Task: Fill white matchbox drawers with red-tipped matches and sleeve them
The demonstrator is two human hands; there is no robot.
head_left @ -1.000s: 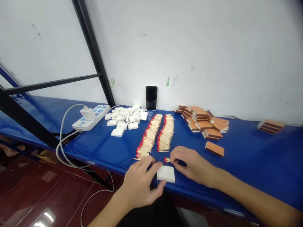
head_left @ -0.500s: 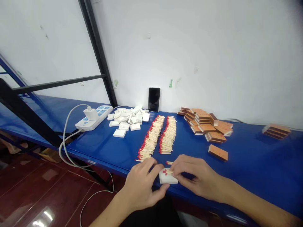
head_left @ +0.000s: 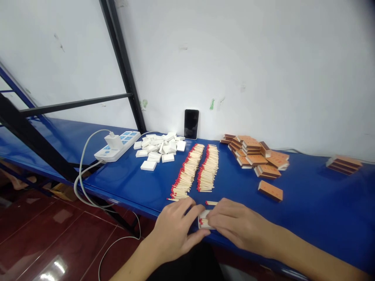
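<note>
At the table's front edge, a small white matchbox tray [head_left: 204, 214] lies between my hands. My left hand [head_left: 177, 224] steadies it, thumb and fingers closed on its left side. A few red-headed matches [head_left: 204, 221] lie inside the tray, their far ends covered by the fingers of my right hand [head_left: 238, 222]. That hand is bent over the tray and pinches the matches. Just beyond its fingertips a few loose matches [head_left: 211, 203] rest on the table. Farther back, two long rows of matches, a left row [head_left: 187, 171] and a right row [head_left: 208, 169], lie heads to the left.
White trays [head_left: 158, 148] are heaped at the back left, beside a power strip [head_left: 117, 146] with a plug and cable. A phone [head_left: 191, 124] leans on the wall. Orange matchbox sleeves [head_left: 252, 150] are piled at right, with one sleeve [head_left: 271, 190] nearer and another stack [head_left: 344, 164] far right.
My right hand has lowered slightly, bringing the matches down from above the tray into it. My left hand keeps its hold on the tray.
</note>
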